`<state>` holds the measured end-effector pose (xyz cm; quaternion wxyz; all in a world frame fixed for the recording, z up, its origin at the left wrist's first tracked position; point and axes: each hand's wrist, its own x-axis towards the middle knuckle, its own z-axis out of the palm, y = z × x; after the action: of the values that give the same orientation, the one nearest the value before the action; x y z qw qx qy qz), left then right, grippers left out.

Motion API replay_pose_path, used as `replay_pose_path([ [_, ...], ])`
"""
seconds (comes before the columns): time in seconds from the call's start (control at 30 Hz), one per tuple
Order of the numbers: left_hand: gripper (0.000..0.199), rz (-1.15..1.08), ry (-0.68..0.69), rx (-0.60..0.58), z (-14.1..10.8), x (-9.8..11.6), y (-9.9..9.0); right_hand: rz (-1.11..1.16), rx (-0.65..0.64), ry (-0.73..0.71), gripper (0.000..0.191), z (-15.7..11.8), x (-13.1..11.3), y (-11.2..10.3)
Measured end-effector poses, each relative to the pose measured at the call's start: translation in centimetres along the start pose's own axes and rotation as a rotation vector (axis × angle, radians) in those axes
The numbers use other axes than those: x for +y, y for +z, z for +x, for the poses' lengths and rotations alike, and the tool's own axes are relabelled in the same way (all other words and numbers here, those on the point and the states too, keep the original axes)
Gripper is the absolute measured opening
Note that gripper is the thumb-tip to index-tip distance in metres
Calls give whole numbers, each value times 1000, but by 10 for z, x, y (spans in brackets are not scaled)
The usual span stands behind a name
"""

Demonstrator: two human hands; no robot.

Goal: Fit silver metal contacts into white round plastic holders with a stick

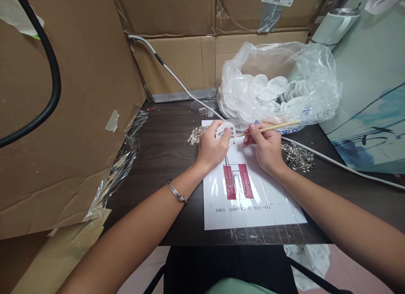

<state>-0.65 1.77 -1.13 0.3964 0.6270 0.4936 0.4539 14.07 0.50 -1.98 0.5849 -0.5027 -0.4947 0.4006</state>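
Observation:
A round white plastic piece with cut-outs is pinched in my left hand, above the top of a white printed sheet. In my right hand is a thin wooden stick, its tip pointing left close to the white piece. Small metal parts lie in a pile just left of my left hand, and another metal pile lies right of my right hand. Tweezers appear to rest on the sheet's red-and-white picture, below my hands.
Behind my hands stands a clear plastic bag full of round white pieces. A grey cable crosses the dark table. Cardboard walls rise left and behind, and a white flask is at the back right.

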Motion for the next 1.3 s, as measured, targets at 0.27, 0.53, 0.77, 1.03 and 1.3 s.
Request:
replay_pose_path([
  [0.27, 24, 652, -32, -7, 1, 0, -1, 0, 1, 33, 29, 4, 7, -4],
  [0.53, 20, 609, -63, 18, 3, -1, -1, -148, -71, 28, 23, 3, 6, -5],
  [0.77, 17, 613, -56, 6, 3, 0, 0, -202, -93, 13, 26, 3, 8, -6],
  [1.03, 16, 617, -71, 1, 2, 1, 0, -232, -77, 5, 27, 3, 8, -5],
  [1.3, 19, 652, -64, -8, 2, 1, 0, -243, -72, 15, 27, 3, 6, -3],
])
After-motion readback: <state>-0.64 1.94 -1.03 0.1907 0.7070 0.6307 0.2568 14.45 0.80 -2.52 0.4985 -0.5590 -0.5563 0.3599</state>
